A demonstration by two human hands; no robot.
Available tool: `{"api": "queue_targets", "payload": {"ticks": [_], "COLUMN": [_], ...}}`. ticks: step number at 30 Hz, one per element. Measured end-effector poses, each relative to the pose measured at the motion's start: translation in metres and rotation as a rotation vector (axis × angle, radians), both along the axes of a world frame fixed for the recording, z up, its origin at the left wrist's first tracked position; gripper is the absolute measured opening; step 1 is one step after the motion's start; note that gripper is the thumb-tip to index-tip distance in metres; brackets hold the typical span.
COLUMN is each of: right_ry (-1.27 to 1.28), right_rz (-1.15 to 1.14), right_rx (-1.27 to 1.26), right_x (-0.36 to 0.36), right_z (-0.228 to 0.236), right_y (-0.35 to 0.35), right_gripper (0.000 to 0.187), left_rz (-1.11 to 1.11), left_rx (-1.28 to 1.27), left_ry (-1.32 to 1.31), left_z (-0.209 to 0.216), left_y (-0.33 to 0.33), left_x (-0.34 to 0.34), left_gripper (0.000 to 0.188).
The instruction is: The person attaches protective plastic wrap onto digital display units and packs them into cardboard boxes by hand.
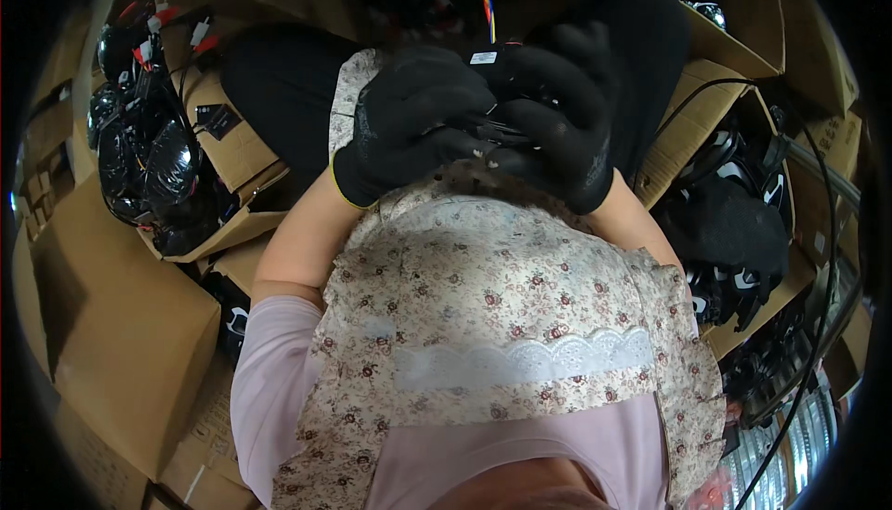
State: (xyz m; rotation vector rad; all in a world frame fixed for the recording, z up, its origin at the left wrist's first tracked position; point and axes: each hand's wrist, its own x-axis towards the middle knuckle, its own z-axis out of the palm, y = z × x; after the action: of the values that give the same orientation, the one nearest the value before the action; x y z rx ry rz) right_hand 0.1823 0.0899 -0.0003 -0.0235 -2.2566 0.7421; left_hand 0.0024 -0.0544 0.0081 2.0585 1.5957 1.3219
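Note:
Both of my hands wear black work gloves and meet in front of my apron, above my lap. My left hand (413, 106) is closed, its fingers curled inward around a dark part. Facing it, my right hand (562, 124) also has bent fingers on this part; its upper fingers are smeared by motion. Between them shows the black part with a small white label (483, 58). A short bundle of coloured wires (489, 18), red, yellow and blue, sticks up from it. Most of its shape is hidden by the gloves and blends into the dark background.
At left, an open cardboard box (237, 138) holds glossy black plastic-wrapped parts (172, 162) with wires and connectors. At right, another box (692, 120) contains black parts with white marks. A black cable (822, 287) hangs beside it. A large carton (130, 315) stands at lower left.

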Motion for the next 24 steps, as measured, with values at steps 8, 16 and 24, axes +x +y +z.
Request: {"api": "queue_targets", "payload": {"ticks": [8, 16, 24], "right_ry": [0.107, 0.199, 0.25], "right_rz": [-0.023, -0.013, -0.015], "right_rx": [-0.101, 0.132, 0.091], "right_x": [-0.009, -0.001, -0.006], "right_z": [-0.009, -0.013, -0.006], "right_y": [-0.007, 0.005, 0.009], "right_gripper": [0.03, 0.029, 0.026], "left_rz": [0.226, 0.26, 0.321], "left_rx": [-0.02, 0.114, 0.067], "left_ry": [-0.227, -0.029, -0.186], "left_z": [-0.004, -0.005, -0.016], "left_y": [0.003, 0.013, 0.008], "left_x": [0.032, 0.011, 0.004], "left_gripper": [0.023, 0.05, 0.062]}}
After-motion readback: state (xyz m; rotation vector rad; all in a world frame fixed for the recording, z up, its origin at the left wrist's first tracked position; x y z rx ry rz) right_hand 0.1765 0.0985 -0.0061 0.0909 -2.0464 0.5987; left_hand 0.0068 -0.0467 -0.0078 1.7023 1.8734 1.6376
